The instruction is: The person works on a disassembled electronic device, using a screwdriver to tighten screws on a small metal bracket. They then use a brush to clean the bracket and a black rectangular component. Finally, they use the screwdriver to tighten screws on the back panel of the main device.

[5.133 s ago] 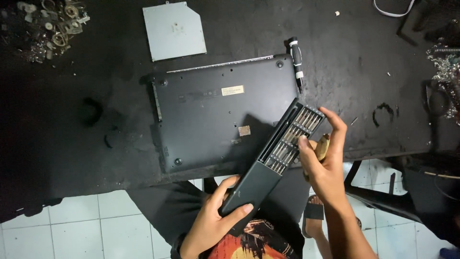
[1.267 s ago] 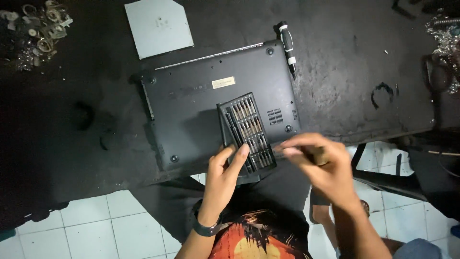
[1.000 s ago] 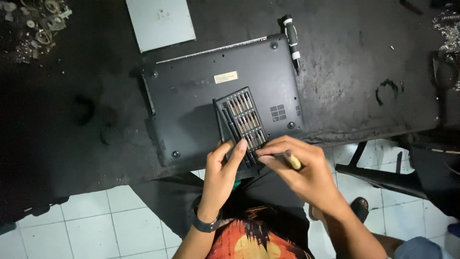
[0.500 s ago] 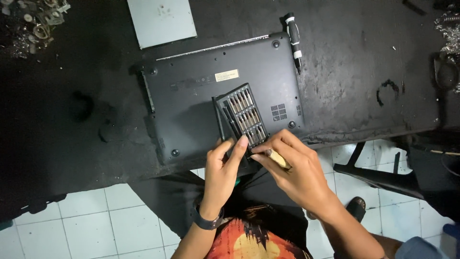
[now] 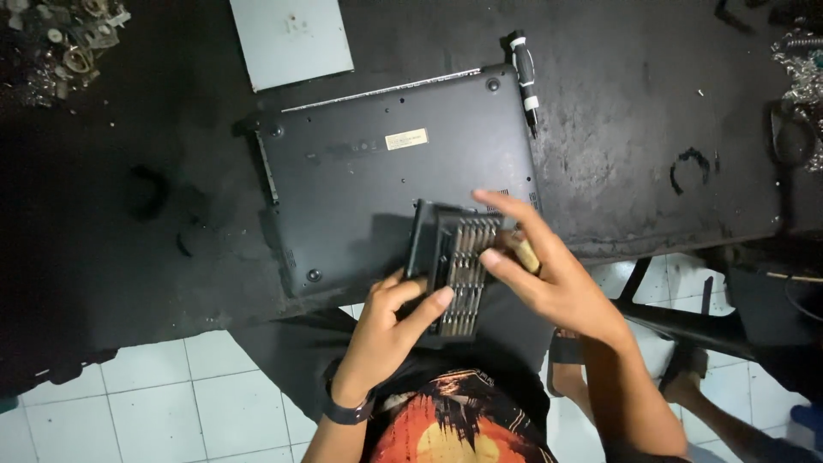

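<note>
A dark laptop [image 5: 369, 180] lies bottom side up on the black worktable [image 5: 626, 154]. Over its near edge I hold a black screwdriver bit case [image 5: 446, 257] with rows of metal bits showing. My left hand [image 5: 390, 330] grips the case from below, thumb on the bit tray. My right hand [image 5: 549, 274] rests its fingers on the bits at the case's right side and keeps a small yellowish cylinder [image 5: 525, 253] tucked in the fingers.
A black screwdriver handle [image 5: 523, 77] lies by the laptop's far right corner. A grey rectangular plate [image 5: 291, 39] sits at the back. Metal parts are heaped at the far left [image 5: 60, 43] and far right [image 5: 801, 60]. White floor tiles show below the table edge.
The bit case has swung from slanted to nearly upright over the laptop's near edge. My right hand moved from below the case up onto its right side, fingers spread over the bits.
</note>
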